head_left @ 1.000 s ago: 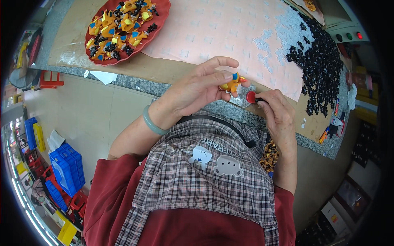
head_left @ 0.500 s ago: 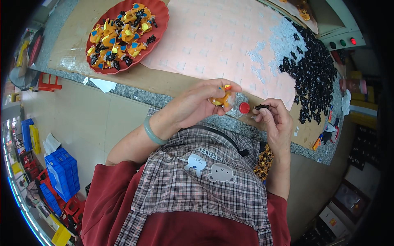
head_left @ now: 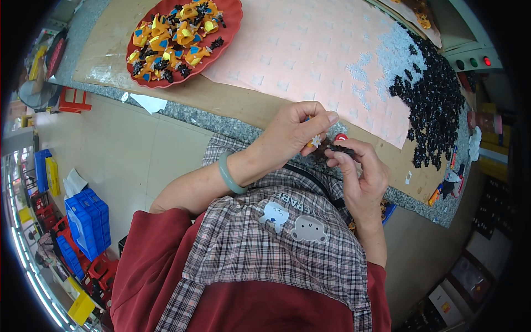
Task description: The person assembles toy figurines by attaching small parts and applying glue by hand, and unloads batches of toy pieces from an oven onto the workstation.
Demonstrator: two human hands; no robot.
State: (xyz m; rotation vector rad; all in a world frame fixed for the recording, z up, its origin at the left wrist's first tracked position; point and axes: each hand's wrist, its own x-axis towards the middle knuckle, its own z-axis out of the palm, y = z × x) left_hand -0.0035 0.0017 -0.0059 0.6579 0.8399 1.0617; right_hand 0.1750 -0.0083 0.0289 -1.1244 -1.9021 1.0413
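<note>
My left hand (head_left: 290, 133), with a pale green bangle at its wrist, is closed on a small orange figure (head_left: 311, 145). Most of the figure is hidden by my fingers; a whitish star-shaped spot (head_left: 316, 141) shows on it. Between the thumb and fingers of my right hand (head_left: 365, 174) is a small black spiky piece (head_left: 342, 150), held close to the figure; whether the two touch I cannot tell. Just behind the black piece, a round red cap (head_left: 341, 136) shows partly at the table edge.
A scalloped red tray (head_left: 232, 34) at the far left holds several orange figures and black pieces. Pink sheeting (head_left: 310, 50) covers the tabletop. White pieces (head_left: 390, 61) and a spread of black pieces (head_left: 437, 105) lie at the right. Blue crates (head_left: 88, 221) stand on the floor, left.
My hands have come closer together, the black piece now beside the orange figure. The left hand has turned, hiding more of the figure. The whole view has shifted slightly.
</note>
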